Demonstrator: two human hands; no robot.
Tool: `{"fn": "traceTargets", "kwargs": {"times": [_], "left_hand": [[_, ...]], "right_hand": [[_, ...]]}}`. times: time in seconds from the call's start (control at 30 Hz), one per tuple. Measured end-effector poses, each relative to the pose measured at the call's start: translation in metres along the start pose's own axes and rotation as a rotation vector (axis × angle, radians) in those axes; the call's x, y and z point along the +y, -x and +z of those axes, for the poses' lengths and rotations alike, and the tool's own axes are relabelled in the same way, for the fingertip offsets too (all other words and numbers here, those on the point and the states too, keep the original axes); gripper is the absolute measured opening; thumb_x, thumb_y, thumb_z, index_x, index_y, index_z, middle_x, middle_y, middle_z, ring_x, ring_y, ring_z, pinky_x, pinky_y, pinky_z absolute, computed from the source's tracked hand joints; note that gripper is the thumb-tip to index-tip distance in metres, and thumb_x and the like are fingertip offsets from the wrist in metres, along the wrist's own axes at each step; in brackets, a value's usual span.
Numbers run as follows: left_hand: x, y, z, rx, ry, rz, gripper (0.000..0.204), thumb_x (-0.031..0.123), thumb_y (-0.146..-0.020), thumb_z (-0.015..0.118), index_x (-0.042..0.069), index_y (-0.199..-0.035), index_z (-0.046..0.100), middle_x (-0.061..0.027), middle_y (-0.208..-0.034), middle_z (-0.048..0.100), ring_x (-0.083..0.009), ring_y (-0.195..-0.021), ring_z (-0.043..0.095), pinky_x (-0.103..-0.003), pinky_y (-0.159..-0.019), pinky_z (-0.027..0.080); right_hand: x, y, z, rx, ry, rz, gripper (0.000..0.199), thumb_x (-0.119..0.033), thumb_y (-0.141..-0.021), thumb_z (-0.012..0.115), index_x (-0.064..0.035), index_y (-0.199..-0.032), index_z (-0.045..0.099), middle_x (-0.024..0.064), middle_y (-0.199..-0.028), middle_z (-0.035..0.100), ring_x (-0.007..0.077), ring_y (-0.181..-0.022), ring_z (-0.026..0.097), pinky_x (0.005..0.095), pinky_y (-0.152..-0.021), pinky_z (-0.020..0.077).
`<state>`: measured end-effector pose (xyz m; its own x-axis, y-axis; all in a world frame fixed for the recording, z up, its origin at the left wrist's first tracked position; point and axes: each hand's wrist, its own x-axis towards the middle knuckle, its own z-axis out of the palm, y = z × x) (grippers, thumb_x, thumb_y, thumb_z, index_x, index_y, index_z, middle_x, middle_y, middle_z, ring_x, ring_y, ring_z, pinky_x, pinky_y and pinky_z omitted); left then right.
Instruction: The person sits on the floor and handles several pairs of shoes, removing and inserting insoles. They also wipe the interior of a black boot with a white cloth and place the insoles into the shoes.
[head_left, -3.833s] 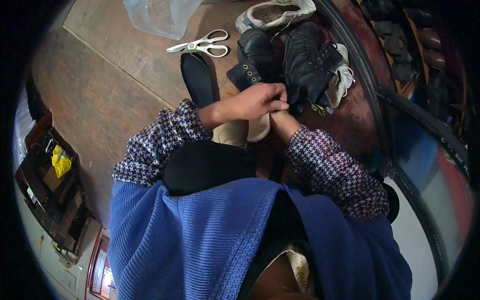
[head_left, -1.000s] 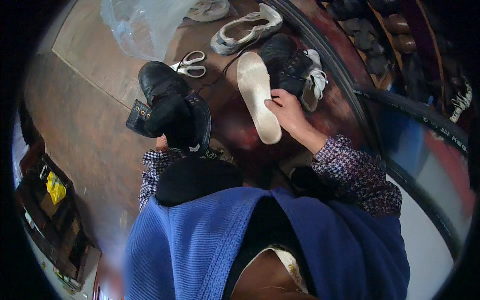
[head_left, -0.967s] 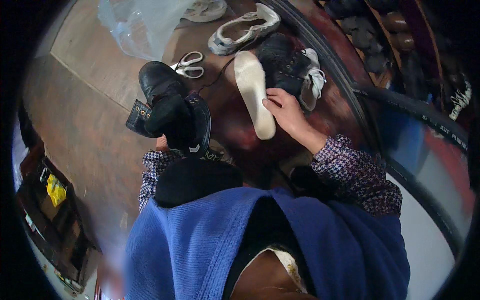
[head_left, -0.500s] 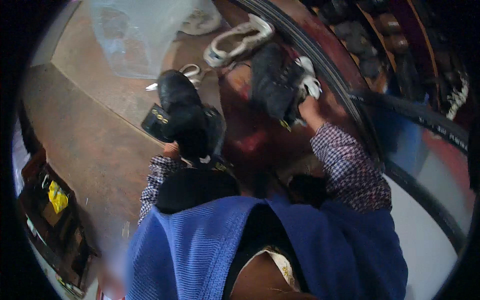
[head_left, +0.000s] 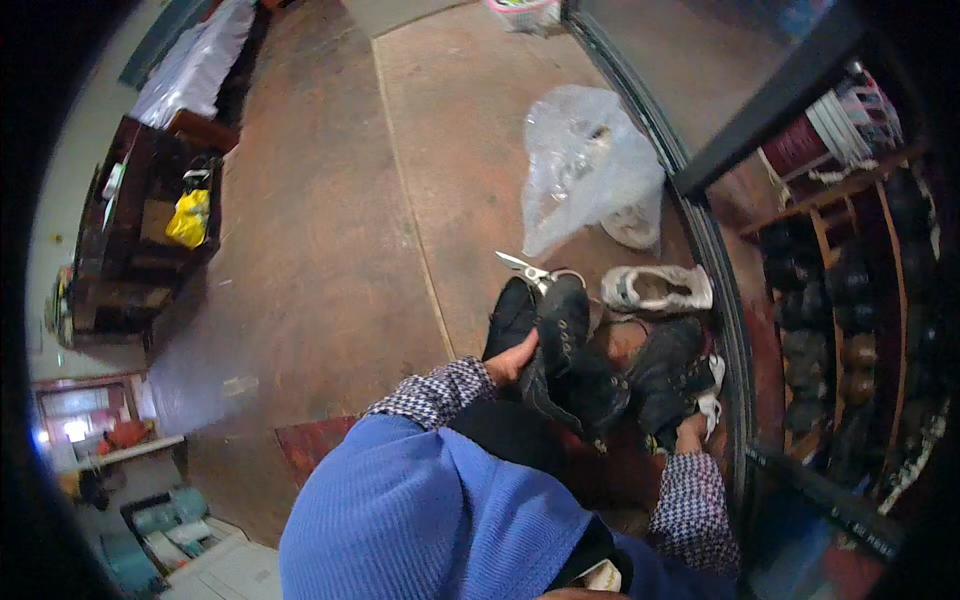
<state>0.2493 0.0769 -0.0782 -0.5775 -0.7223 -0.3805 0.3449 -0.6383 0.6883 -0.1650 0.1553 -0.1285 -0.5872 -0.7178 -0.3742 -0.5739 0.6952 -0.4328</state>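
Note:
My left hand (head_left: 515, 360) is closed round the side of a black lace-up shoe (head_left: 565, 335) with metal eyelets, and a second dark shoe part (head_left: 510, 315) lies against it. My right hand (head_left: 690, 430) is closed at the heel end of another black shoe (head_left: 668, 365). A crumpled white cloth (head_left: 711, 400) comes out by its fingers along that shoe's side; the fingertips are partly hidden. Just beyond the left shoe lie open scissors (head_left: 537, 270) with pale handles. A worn white shoe (head_left: 657, 289) rests beyond the right one.
A clear plastic bag (head_left: 580, 165) lies farther off, partly over another pale shoe (head_left: 633, 225). On the right run a dark door frame (head_left: 730, 350) and a rack (head_left: 825, 320) of dark shoes. A dark wooden cabinet (head_left: 125, 250) with a yellow bag (head_left: 188, 218) stands left.
My view has swung left, bringing in more floor and the room at left. Both hands stay at the black shoes; the left shoe now shows its eyelets, and the scissors are seen more fully.

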Motion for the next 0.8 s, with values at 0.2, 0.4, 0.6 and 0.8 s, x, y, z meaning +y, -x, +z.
{"fn": "traceTargets", "kwargs": {"times": [0.2,0.4,0.6,0.8], "left_hand": [[-0.028,-0.004,-0.023,-0.207,0.511,-0.263,0.074,0.033,-0.086,0.054,0.017,-0.142,0.008,-0.0001,-0.145,0.017,-0.016,-0.129,0.025,-0.032,-0.106,0.023],[-0.012,0.003,0.013,-0.089,-0.005,-0.027,0.062,0.052,-0.087,0.038,0.013,-0.135,0.031,-0.003,-0.134,0.038,-0.0201,-0.122,0.036,-0.036,-0.103,0.029],[-0.01,0.034,0.02,-0.18,-0.651,0.059,0.079,-0.007,-0.065,0.066,0.004,-0.134,0.029,-0.0114,-0.134,0.036,-0.0231,-0.122,0.034,-0.033,-0.103,0.026],[-0.015,0.018,0.067,0.195,0.303,-0.234,0.042,0.03,-0.092,0.042,0.008,-0.128,0.043,-0.0053,-0.125,0.05,-0.023,-0.116,0.045,-0.037,-0.1,0.033]], "right_hand": [[-0.007,-0.002,-0.002,-0.158,-0.355,0.078,0.023,-0.017,-0.083,0.047,-0.0052,-0.101,0.056,0.0131,-0.101,0.056,0.0263,-0.095,0.053,0.0361,-0.08,0.0444],[-0.015,-0.016,-0.022,-0.399,-1.056,0.288,0.025,-0.02,-0.084,0.046,-0.0061,-0.103,0.054,0.0108,-0.1,0.055,0.0238,-0.094,0.052,0.0349,-0.081,0.044],[-0.024,-0.004,-0.088,-0.606,-1.4,0.385,0.026,-0.022,-0.085,0.045,-0.007,-0.105,0.052,0.0085,-0.1,0.053,0.0212,-0.094,0.051,0.0337,-0.081,0.0436],[-0.022,0.012,-0.099,-0.252,-0.554,-0.034,0.017,-0.015,-0.081,0.048,-0.0056,-0.09,0.058,0.0113,-0.086,0.058,0.024,-0.08,0.056,0.0349,-0.07,0.0463]]}}
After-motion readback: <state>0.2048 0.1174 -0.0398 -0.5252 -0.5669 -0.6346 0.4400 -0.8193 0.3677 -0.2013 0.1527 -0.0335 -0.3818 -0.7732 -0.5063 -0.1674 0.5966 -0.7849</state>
